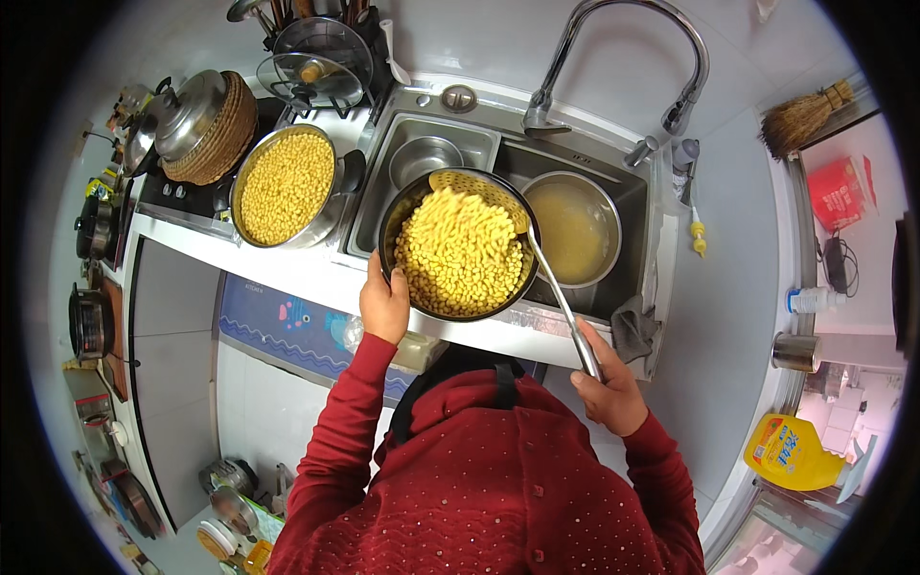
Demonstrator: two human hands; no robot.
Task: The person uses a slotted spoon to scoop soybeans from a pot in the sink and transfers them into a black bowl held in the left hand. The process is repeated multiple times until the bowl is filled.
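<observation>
A dark-rimmed round pot (454, 316) sits over the divider of the double sink, holding plump yellow beans (463, 280) that look like soybeans. My left hand (384, 305) grips its near-left rim, thumb on top. My right hand (611, 384) is closed around the metal handle of a perforated skimmer (564, 291). The skimmer's head lies at the pot's far side, and the beans just in front of it are blurred. On the counter to the left stands a steel pot (327, 226) heaped with the same beans. A steel basin (617, 233) of cloudy yellowish water rests in the right sink bowl.
Above the sink arches a chrome faucet (557, 65). The left sink bowl holds a small steel bowl (424, 157). A grey cloth (636, 327) hangs at the front right corner. Glass lids (313, 79) and a steamer with woven sides (208, 144) stand at the left.
</observation>
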